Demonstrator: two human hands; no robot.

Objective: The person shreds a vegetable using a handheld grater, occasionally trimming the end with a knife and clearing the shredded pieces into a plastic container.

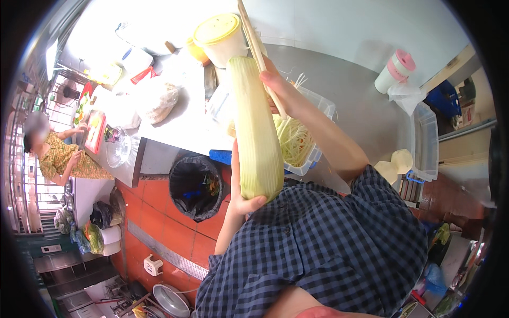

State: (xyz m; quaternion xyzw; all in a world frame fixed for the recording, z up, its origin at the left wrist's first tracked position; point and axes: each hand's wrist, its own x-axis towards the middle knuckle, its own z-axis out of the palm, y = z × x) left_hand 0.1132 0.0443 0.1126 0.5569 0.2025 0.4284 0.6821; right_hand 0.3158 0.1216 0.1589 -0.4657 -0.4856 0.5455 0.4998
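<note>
My left hand [247, 202] cups the lower end of a long, pale-green peeled fruit or vegetable [256, 131], which looks like a green papaya. It stands nearly upright before my chest. In my right hand [280, 89] is a long, narrow wooden tool [254, 39], held slanting along the upper right side of the papaya. The tool's working edge cannot be made out. Behind my right forearm, a clear plastic tub [326, 104] holds pale-green shreds [296, 143] with a few orange ones among them.
Two peeled pale roots [401, 161] lie at right beside another clear tub [426, 139]. A pink-lidded tumbler [395, 71] stands by the wall. A yellow-lidded bucket [222, 43] is behind the papaya. A black-lined bin [195, 187] sits at left. Another person [63, 155] holds a knife at far left.
</note>
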